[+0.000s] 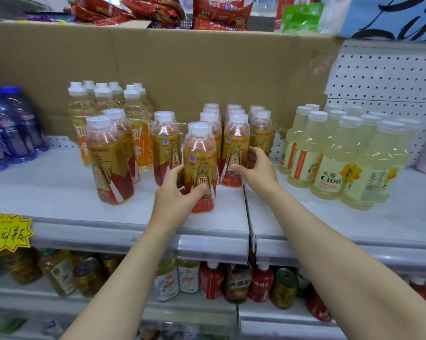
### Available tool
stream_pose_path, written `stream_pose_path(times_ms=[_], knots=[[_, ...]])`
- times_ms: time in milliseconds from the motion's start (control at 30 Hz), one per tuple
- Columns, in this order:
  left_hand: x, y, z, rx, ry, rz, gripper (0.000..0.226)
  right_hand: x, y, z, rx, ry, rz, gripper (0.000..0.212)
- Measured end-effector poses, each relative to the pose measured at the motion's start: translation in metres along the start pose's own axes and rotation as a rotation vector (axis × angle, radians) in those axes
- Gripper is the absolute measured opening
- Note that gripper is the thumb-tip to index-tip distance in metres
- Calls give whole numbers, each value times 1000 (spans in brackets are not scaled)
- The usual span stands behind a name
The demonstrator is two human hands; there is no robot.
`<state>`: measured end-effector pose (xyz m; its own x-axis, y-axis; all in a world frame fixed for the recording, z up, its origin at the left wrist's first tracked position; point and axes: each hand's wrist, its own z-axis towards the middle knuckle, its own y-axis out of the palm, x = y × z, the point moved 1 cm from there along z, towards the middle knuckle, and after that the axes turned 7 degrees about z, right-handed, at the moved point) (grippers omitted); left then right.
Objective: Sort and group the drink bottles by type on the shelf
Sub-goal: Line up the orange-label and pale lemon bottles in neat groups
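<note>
Left hand (176, 190): you are gripping the front gold-and-red drink bottle (200, 165), your fingers curling round its lower left side and your thumb lying across its label.
Right hand (254, 165): you are holding the next gold-and-red bottle (236, 148) just behind and to the right, your fingers wrapping its right side.
Gripped bottles: both are standing upright on the white shelf (59, 192), near the seam between its two panels.
Same type nearby: two columns are standing behind your hands (260, 126); three more are standing apart to the left (110, 160).
Orange-label bottles (136, 123): they are clustering at the back left, against the cardboard box (182, 65).
Pale yellow C100 bottles (334, 155): they are grouping on the right.
Blue bottles (8, 128): they are standing at the far left.
Yellow price tag (7, 233): it is hanging on the shelf edge, lower left.
</note>
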<state>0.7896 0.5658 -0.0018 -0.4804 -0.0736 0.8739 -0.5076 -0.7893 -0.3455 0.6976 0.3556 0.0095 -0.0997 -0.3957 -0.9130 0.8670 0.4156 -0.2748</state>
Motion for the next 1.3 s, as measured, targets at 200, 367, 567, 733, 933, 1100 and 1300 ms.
stream_pose_path(times_ms=[200,367,567,733,933,1100,1300], knots=[[3,-7,0,-48,43,9,55,-34,12,-59,-7,-188,333,50],[-2,-7,0,-170,84,-6,54,-37,10,-70,-350,-131,278,65],[1,-22,13,300,19,-8,89,-36,-30,-69,-312,-117,191,62],[-11,-33,60,262,-133,167,116,-13,-74,-54,-107,-37,223,63],[-19,-37,71,194,-163,176,74,0,-93,-15,-41,41,166,60],[-7,-37,51,78,-120,162,69,2,-85,9,-54,18,142,64],[3,-22,21,-129,-21,88,53,6,-92,10,-69,-8,165,59]])
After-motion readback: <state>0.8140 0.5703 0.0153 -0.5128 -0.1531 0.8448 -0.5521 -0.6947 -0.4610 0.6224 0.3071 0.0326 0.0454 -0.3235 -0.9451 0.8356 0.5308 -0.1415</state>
